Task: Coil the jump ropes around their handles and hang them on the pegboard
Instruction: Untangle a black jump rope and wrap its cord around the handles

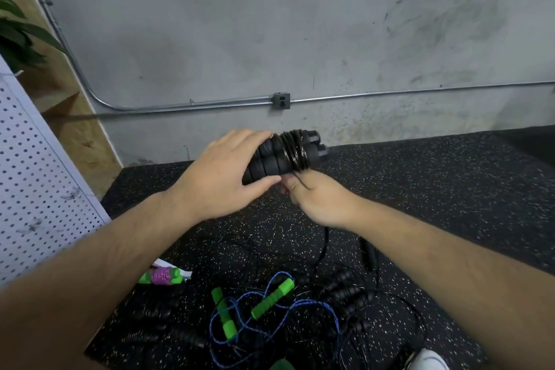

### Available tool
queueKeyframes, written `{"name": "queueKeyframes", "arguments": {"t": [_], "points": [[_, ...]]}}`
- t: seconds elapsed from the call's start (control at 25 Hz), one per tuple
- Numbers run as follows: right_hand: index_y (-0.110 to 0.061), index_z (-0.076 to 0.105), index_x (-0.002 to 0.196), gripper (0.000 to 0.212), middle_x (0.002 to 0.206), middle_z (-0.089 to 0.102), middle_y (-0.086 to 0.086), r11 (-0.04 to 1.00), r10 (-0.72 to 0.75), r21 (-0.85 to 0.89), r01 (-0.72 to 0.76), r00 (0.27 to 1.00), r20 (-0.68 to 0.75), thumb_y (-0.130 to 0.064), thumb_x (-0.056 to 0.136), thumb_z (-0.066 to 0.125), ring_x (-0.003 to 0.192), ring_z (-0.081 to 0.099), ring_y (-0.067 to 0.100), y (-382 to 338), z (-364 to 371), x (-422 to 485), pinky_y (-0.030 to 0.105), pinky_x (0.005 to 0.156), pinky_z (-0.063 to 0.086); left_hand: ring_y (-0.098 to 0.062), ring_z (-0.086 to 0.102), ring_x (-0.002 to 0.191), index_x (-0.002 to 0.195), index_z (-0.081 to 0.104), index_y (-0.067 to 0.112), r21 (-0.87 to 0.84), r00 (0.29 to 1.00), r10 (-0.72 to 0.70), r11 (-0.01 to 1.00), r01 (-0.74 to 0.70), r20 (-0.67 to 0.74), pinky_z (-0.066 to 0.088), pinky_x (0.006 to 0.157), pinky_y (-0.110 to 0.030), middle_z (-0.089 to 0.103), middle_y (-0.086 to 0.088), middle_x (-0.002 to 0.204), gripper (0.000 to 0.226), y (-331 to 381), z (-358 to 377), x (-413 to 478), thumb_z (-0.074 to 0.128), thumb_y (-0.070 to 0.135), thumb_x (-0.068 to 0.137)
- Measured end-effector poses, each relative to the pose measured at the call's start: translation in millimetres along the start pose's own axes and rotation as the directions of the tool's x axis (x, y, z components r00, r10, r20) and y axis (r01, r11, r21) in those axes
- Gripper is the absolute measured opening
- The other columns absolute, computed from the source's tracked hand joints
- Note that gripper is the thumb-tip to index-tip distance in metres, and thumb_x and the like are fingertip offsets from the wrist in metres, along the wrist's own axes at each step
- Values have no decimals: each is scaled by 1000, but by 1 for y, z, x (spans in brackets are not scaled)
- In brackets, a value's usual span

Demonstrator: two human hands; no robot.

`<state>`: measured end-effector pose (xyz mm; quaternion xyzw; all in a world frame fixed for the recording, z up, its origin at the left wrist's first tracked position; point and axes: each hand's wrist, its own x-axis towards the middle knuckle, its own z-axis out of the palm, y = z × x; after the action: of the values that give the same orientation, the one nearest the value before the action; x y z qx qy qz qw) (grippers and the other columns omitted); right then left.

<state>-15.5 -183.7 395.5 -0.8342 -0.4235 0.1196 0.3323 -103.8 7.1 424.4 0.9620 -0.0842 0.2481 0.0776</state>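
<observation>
Two black handles [279,159], wound with cord [295,150], are being held right of the pegboard [36,159]: the left hand [222,171] is curling its fingers around them, and the right hand [318,198] is pinching the cord between its fingers.

Coiled handles [282,156] sit between left hand [222,171] and right hand [318,198]; loose ropes [270,312] lie on the floor [420,189] below, pegboard [39,174] left.

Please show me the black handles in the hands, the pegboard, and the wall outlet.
black handles [269,158]: head view, foam grip.
pegboard [39,159]: head view, perforated face.
wall outlet [281,101]: head view, box front.
</observation>
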Motion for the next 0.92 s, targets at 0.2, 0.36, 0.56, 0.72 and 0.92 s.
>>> {"name": "queueKeyframes", "arguments": {"t": [0.2,0.36,0.56,0.72,0.92], "points": [[-15,55,100,33,78,55,4,984,145,82,-161,975,168,-40,108,35,60,47,15,-23,16,-8,31,56,41,-27,53,117,144,47,16,139,997,-81,987,83,-17,43,104,-47,58,-5,129,70,-32,11,3,70,50,87],[-12,56,107,35,74,52,1,953,194,166,-254,930,312,-41,108,35,55,48,14,-39,13,-25,27,49,44,-30,48,120,149,45,21,177,984,-177,969,172,11,41,105,-49,54,-9,128,74,-56,16,2,73,49,86],[-19,57,95,35,80,59,-3,897,-36,-437,68,996,82,-44,106,35,67,55,13,-50,-18,-41,34,58,43,-25,39,116,152,42,31,175,985,-92,982,66,143,40,103,-49,51,-7,119,74,-53,28,-1,72,51,87],[-30,61,103,31,90,62,-12,726,-229,-675,135,972,-52,-48,104,36,76,53,11,-50,-39,-35,30,63,38,-17,37,115,152,41,27,93,958,74,990,-103,277,35,101,-39,48,0,118,78,-32,33,-6,71,54,86],[-37,69,98,21,87,67,-20,891,-171,-445,92,975,-142,-54,93,57,81,59,0,-9,-65,-15,33,75,50,-8,37,115,146,45,22,-138,936,207,975,-173,286,34,107,-31,46,13,115,78,2,25,-12,72,58,82]]}}
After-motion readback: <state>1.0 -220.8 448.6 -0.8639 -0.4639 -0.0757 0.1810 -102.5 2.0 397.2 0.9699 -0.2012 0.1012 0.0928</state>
